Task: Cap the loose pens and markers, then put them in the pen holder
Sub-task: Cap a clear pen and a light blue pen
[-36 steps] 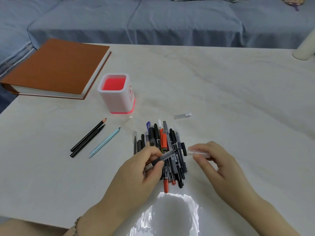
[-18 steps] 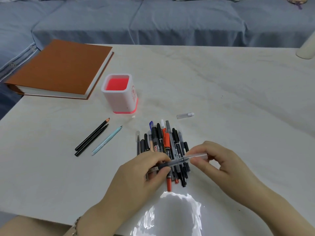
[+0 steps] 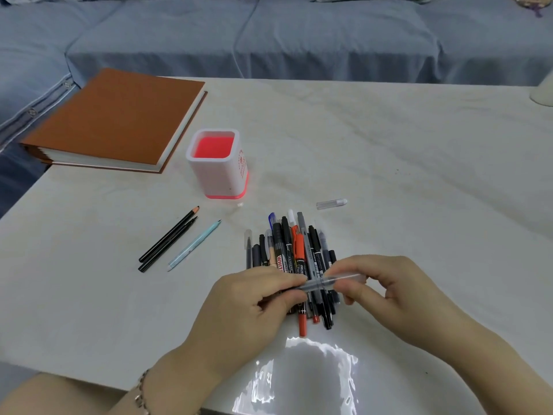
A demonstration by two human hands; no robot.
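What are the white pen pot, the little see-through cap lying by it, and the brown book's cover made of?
Pen holder: likely moulded plastic; smooth white walls, pink glowing through the base.
Loose cap: clear plastic; the table shows through it.
Book cover: matte brown, perhaps leatherette or cloth; cannot tell which.

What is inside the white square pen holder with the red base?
The white square pen holder shows only its red interior; no pen or marker stands in it. Its near inner wall is hidden behind the rim.
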